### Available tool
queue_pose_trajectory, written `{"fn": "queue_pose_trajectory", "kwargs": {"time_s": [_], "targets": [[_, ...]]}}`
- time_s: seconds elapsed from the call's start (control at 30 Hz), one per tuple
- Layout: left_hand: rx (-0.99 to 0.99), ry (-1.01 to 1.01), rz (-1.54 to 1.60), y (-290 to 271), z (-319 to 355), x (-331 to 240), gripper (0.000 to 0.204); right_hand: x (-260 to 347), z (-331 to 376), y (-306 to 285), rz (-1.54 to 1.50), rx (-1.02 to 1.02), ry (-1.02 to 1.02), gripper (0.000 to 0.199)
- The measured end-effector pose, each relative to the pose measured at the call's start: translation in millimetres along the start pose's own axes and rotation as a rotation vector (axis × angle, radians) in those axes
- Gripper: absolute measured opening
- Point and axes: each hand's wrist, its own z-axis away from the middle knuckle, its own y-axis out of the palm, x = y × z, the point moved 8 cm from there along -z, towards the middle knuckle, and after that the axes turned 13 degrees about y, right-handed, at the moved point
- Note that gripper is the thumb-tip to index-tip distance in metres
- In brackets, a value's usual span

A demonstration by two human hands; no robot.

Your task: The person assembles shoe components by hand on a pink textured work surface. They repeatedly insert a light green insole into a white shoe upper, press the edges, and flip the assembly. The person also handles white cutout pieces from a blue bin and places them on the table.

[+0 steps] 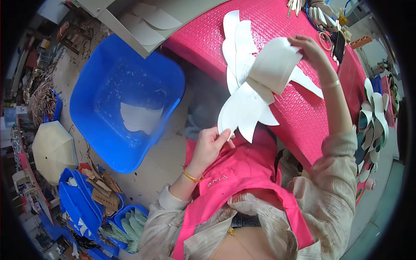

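My left hand (213,145) pinches the rounded lower end of a white shoe-upper piece (245,104), thumb on top. Higher up and to the right, my right hand (308,48) grips the upper edge of the bent part (275,60) of the white material. Whether both hands hold one joined piece or overlapping ones, I cannot tell. Pointed white ends stick out below and to the right. Just beyond, a fanned stack of white cut pieces (237,47) lies on the pink table cover (195,41).
A deep blue bin (86,99) stands to the left with a white piece (141,118) inside. A pale open-fronted box (115,21) holds more white pieces. Tools and a dark phone-like object (338,48) lie far right. Blue crates (78,208) sit lower left beside a cream umbrella (53,151).
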Motion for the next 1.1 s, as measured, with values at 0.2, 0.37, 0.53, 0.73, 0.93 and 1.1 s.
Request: {"fn": "queue_pose_trajectory", "kwargs": {"time_s": [0.2,0.37,0.53,0.73,0.93,1.1], "targets": [[-0.338,0.424,-0.742,-31.8,2.2,-102.6,0.032,11.4,15.5,96.6,0.041,0.462,0.083,0.013],[0.008,0.446,-0.766,8.9,-44.5,-109.6,0.031,-1.5,84.7,179.3,-0.025,0.699,0.29,0.015],[-0.086,0.287,-0.627,-2.7,-38.8,-92.2,0.025,23.6,61.0,135.1,0.179,0.364,-0.033,0.016],[-0.011,0.215,-0.671,-5.0,-11.4,-49.5,0.024,-20.4,-84.2,-48.9,0.0,-0.127,0.094,0.018],[0.048,0.284,-0.7,10.0,-1.8,-43.1,0.023,78.8,-131.0,-117.9,-0.028,-0.193,-0.331,0.017],[0.064,0.295,-0.661,4.4,0.6,-43.1,0.017,181.8,-123.6,21.7,0.217,0.135,-0.325,0.031]]}}
